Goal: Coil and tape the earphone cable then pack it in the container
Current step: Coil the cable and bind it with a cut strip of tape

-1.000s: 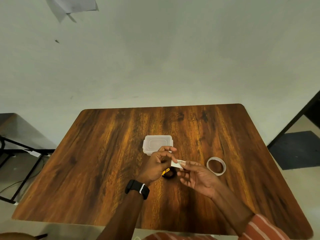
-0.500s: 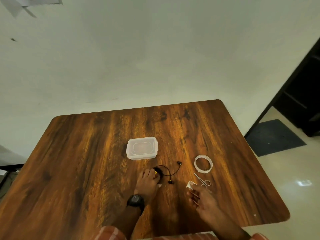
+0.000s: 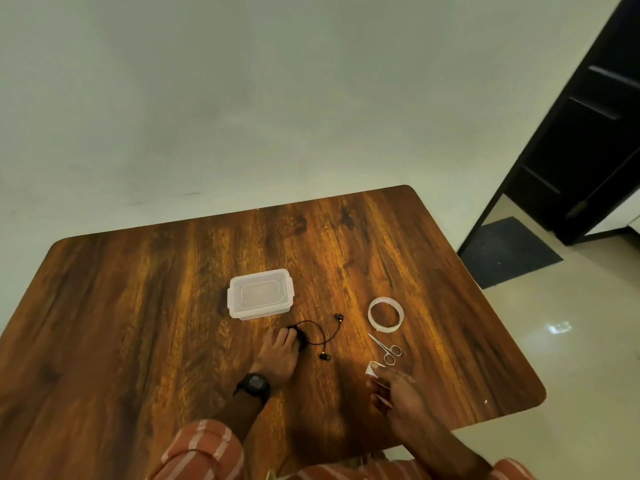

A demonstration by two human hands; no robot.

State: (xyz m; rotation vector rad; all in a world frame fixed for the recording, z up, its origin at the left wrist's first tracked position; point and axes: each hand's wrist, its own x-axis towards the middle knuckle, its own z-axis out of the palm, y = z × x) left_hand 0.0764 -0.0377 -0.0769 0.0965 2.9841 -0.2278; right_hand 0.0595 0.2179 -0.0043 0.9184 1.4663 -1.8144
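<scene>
The black earphone cable (image 3: 317,336) lies on the wooden table (image 3: 138,306), coiled at its left end with two earbuds trailing loose to the right. My left hand (image 3: 278,355) presses flat on the coiled part, fingers over it. My right hand (image 3: 394,393) hovers near the table's front right, pinching a short white strip of tape (image 3: 371,368) at its fingertips. The clear plastic container (image 3: 260,298), lid on, stands just behind the cable. The roll of tape (image 3: 385,314) lies to the right of the earbuds.
Small metal scissors (image 3: 386,349) lie between the tape roll and my right hand. The wall runs along the table's far edge. A dark doorway and floor mat (image 3: 509,251) are off to the right, beyond the table edge.
Both hands held the coil and tape together above the table one second ago. They have parted since: the left now pins the coil on the table, the right holds the tape strip near the scissors. The view swung right.
</scene>
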